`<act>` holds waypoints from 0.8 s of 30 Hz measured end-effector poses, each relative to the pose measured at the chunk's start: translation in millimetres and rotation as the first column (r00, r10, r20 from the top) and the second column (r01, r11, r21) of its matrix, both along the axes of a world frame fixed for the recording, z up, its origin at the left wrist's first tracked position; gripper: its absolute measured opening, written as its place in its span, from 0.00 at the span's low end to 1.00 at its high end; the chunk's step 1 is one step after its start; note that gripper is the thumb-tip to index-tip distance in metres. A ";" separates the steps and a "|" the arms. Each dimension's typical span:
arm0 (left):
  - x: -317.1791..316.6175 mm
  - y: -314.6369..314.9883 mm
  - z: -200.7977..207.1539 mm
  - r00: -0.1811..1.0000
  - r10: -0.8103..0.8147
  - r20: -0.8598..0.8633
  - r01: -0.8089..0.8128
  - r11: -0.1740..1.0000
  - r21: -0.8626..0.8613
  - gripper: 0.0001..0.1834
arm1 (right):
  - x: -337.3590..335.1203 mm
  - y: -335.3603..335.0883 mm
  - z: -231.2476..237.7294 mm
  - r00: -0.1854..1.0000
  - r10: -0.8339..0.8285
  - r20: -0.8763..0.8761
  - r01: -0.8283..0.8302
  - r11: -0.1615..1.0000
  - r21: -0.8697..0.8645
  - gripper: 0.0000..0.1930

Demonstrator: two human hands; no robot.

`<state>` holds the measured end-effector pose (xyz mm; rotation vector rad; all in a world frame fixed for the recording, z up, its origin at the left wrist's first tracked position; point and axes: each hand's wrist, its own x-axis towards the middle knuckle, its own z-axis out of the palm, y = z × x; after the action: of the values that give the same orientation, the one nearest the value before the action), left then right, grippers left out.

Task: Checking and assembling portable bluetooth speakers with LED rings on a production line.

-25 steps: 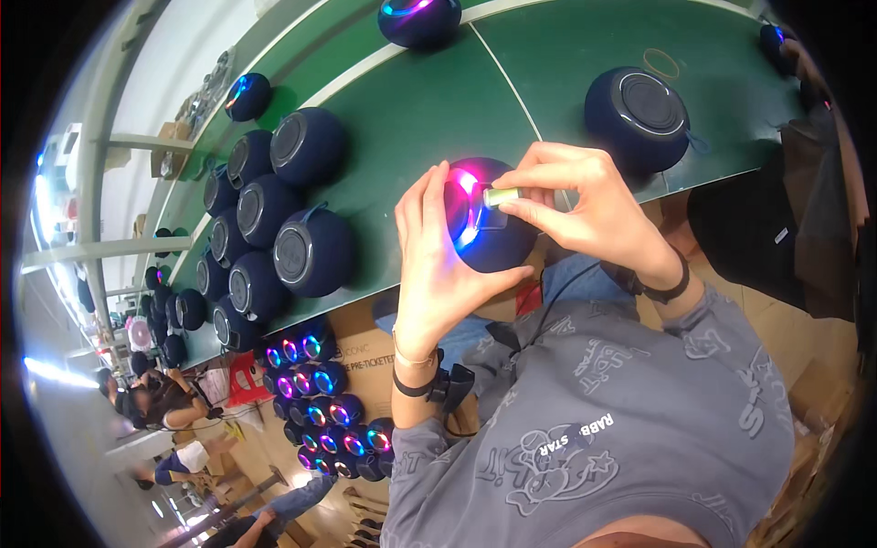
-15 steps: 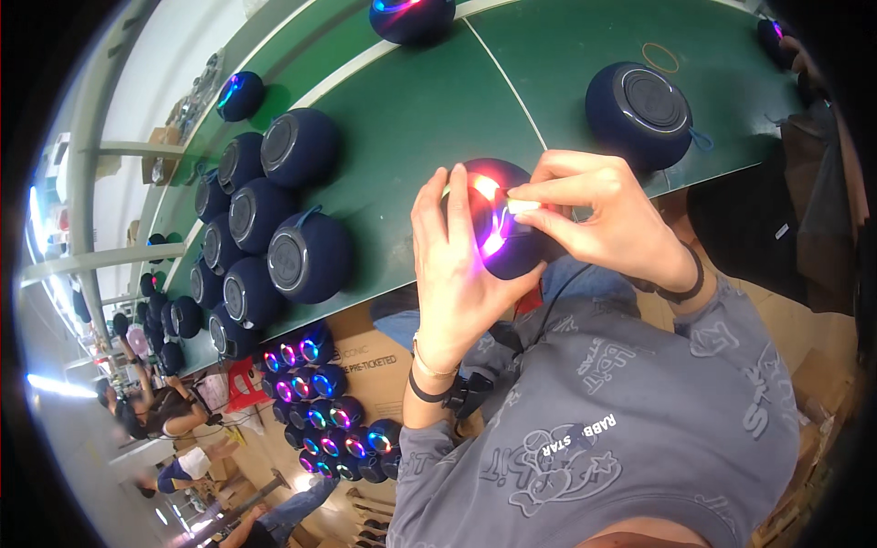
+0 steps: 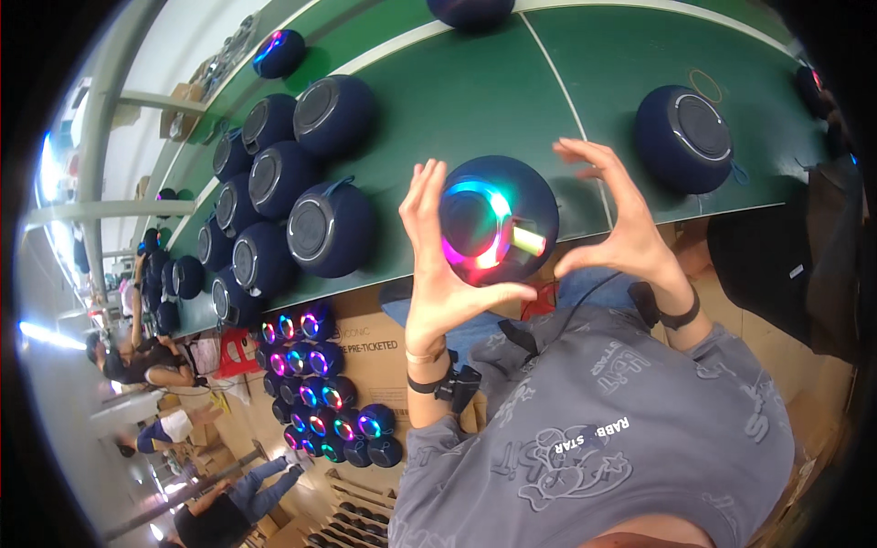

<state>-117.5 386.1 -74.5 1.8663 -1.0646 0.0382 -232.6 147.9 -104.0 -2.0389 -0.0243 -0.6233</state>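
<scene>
A round dark-blue speaker [image 3: 530, 190] with a glowing multicoloured ring sits at the near edge of the green table [image 3: 438, 100]. A small pale yellow-green stick [image 3: 528, 240], like a USB drive, juts from its side by the ring. Along the speaker's left side is my left hand [image 3: 434, 247], fingers stretched up and thumb apart below; whether it touches the speaker I cannot tell. My right hand [image 3: 626, 219] is spread open to the right of the speaker, away from the stick, with nothing in it.
Several dark-blue speakers [image 3: 331, 228] stand grouped on the table to the left. Another speaker [image 3: 683, 139] with a loop strap and a rubber band [image 3: 705, 87] lie at the right. Below the table, lit speakers [image 3: 324, 359] sit by a cardboard box [image 3: 370, 365]. People work at far left.
My right hand has let go of the stick and moved right, opening. My left fingers have drawn back from the speaker's face. The view has shifted, and the ring's colours differ.
</scene>
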 end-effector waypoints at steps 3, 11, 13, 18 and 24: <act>-3.2 2.9 -17.6 0.989 0.045 -0.144 -0.050 0.998 -0.033 0.80 | 14.6 4.3 -6.5 0.962 0.247 -0.116 -0.253 0.967 -0.037 0.78; -5.6 -4.9 -20.5 0.782 -0.110 -0.613 -0.134 0.931 -0.338 0.57 | 26.1 22.0 -22.5 0.963 0.268 0.011 -0.268 0.963 0.038 0.75; -12.4 -10.5 -18.9 0.634 -0.142 -0.760 -0.252 0.892 -0.376 0.43 | 21.9 28.8 -29.7 0.972 0.229 0.044 -0.231 0.972 0.042 0.74; -22.9 -20.5 -22.6 0.651 -0.119 -0.750 -0.311 0.859 -0.407 0.43 | 12.9 35.2 -44.7 0.980 0.148 0.136 -0.152 0.988 0.017 0.73; -24.6 -18.3 -27.1 0.709 -0.055 -0.703 -0.296 0.882 -0.367 0.45 | 10.0 34.2 -49.7 0.976 0.156 0.150 -0.157 0.988 -0.009 0.73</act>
<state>-142.1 367.8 -101.6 1.3179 -0.3380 -0.3018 -222.6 182.0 -153.6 -1.9607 -0.2702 -0.6748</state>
